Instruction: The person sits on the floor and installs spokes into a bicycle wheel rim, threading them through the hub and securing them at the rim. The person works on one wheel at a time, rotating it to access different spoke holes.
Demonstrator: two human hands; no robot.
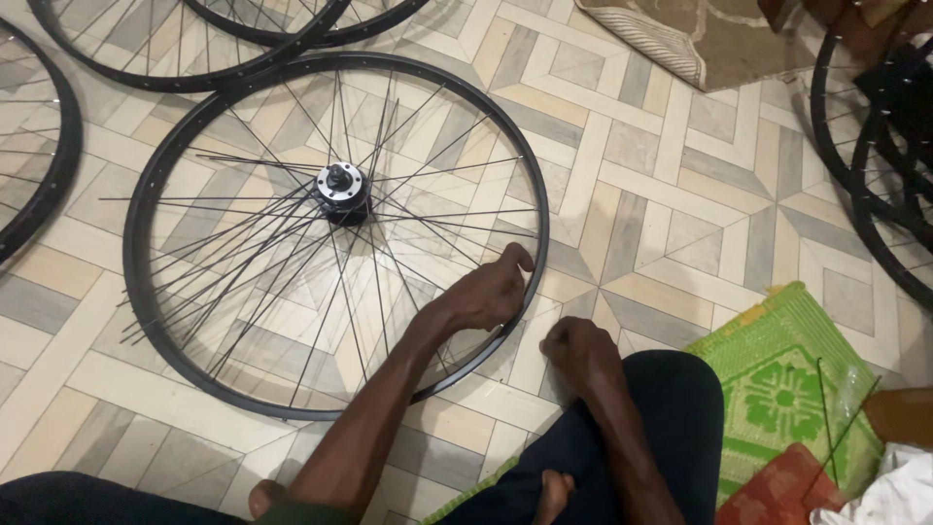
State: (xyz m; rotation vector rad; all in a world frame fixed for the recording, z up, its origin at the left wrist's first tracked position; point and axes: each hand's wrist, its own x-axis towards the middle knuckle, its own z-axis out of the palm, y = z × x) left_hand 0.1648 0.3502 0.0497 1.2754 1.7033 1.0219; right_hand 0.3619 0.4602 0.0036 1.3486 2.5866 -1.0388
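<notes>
Head view: a bicycle wheel [194,321] lies flat on the tiled floor [661,194], its hub [342,187] well to the far left of both hands and its thin spokes [262,253] fanning out from it to the black rim.

The left hand [486,292] sits on the rim's near-right arc, fingers curled over the rim with the fingertips reaching inside among the spoke ends; its grip is closed loosely on the rim. The right hand [580,352] lies just outside the same arc, to the near right of the left hand, knuckles up and fingers folded down onto the floor; whether it pinches anything small I cannot tell.

The left hand is therefore the nearer to the wheel. A green mat [777,379] lies at the near right, and other wheels [185,58] rest at the far left.
</notes>
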